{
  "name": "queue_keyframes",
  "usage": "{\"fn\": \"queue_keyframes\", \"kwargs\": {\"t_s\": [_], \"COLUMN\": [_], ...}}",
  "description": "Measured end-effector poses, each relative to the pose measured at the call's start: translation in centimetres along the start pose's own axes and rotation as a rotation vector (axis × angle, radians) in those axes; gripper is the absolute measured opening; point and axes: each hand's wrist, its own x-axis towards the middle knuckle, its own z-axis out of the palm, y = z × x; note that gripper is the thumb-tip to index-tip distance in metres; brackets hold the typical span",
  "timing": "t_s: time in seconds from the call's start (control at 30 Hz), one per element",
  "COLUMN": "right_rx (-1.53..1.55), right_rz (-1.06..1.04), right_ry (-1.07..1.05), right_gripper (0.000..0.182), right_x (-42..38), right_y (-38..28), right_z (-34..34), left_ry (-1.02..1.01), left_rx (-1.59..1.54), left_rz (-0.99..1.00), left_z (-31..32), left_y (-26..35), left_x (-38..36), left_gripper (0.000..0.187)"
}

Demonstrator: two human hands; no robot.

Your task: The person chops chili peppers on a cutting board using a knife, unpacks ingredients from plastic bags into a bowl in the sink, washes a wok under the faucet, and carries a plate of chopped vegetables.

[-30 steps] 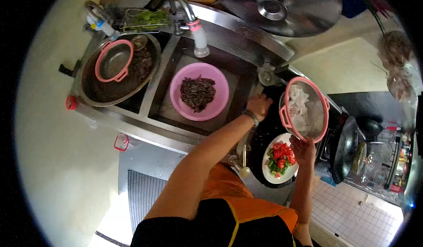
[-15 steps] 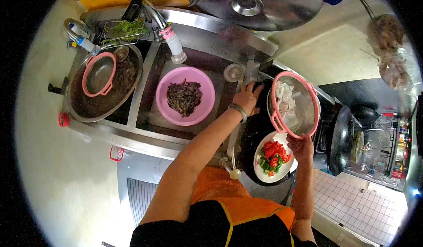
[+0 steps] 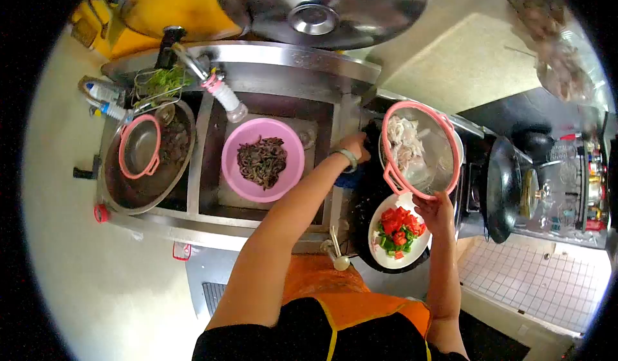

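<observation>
My right hand [image 3: 436, 213] grips the lower rim of a pink-rimmed colander [image 3: 386, 177], which sits tilted over a white bowl. Pale, whitish strips [image 3: 404, 143] lie in its left half. Just below is an oval white plate [image 3: 380, 253] with chopped red and green peppers [image 3: 399, 229]. My left hand [image 3: 354, 146], with a bangle on its wrist, reaches to the dark counter left of the colander. Its fingers are blurred and partly hidden. A dark blue, cloth-like thing [image 3: 347, 179] shows under that wrist.
A pink basin [image 3: 293, 184] of dark strips stands in the steel sink under a faucet [image 3: 222, 95]. Left of it, a large metal bowl [image 3: 109, 190] holds another pink-rimmed colander [image 3: 129, 139]. A black wok [image 3: 499, 190] is at the right, and a big metal lid [image 3: 380, 13] behind.
The view has shifted. My left hand's spread fingers have drawn in and point down, and the blue thing now shows beneath. My right hand keeps its hold on the colander.
</observation>
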Motion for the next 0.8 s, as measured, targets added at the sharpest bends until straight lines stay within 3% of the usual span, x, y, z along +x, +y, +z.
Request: {"fn": "queue_keyframes", "kwargs": {"t_s": [0.03,0.1,0.2,0.3,0.33,0.43,0.5,0.53,0.67,0.7,0.73,0.8], "right_rx": [-0.002,0.008,0.000,-0.007,0.005,0.011,0.042,0.052,0.082,0.102,0.098,0.058], "right_rz": [0.004,0.015,0.000,0.010,0.014,-0.004,0.043,0.029,0.016,0.019,0.027,0.095], "right_ry": [0.010,0.072,0.039,0.034,0.005,0.020,-0.003,-0.037,-0.093,-0.128,-0.123,-0.135], "right_gripper": [0.043,0.040,0.037,0.039,0.039,0.040,0.039,0.039,0.039,0.044,0.049,0.056], "right_x": [0.0,-0.4,0.0,-0.3,0.2,0.3,0.5,0.4,0.0,0.5,0.4,-0.7], "right_y": [0.0,-0.5,-0.4,-0.7,-0.5,-0.2,-0.2,0.2,0.9,1.3,1.4,1.2], "right_z": [-0.1,0.5,-0.5,0.1,-0.4,-0.5,-0.5,-0.5,0.5,0.0,-0.1,0.0], "left_ry": [0.101,0.030,0.005,0.057,0.175,0.237,0.120,0.098,0.162,0.159,0.092,0.134], "left_rx": [-0.137,-0.429,-0.577,-0.669,-0.463,-0.726,-0.908,-0.815,-0.913,-0.937,-1.163,-1.111], "left_rz": [0.041,-0.051,-0.153,-0.151,-0.142,0.016,0.046,0.048,0.013,-0.040,-0.006,0.064], "left_z": [-0.3,-1.4,-1.0,-1.7,-2.1,-4.9,-8.0,-8.7,-10.4,-11.4,-11.8,-13.0], "left_y": [-0.5,0.0,-0.7,0.9,1.8,2.1,4.5,4.7,4.2,4.7,4.3,4.9], "left_x": [-1.0,-2.5,-2.7,-4.7,-5.5,-6.5,-8.7,-9.6,-14.2,-15.8,-17.1,-19.9], "left_gripper": [0.061,0.058,0.056,0.055,0.054,0.053,0.053,0.052,0.056,0.057,0.061,0.062]}}
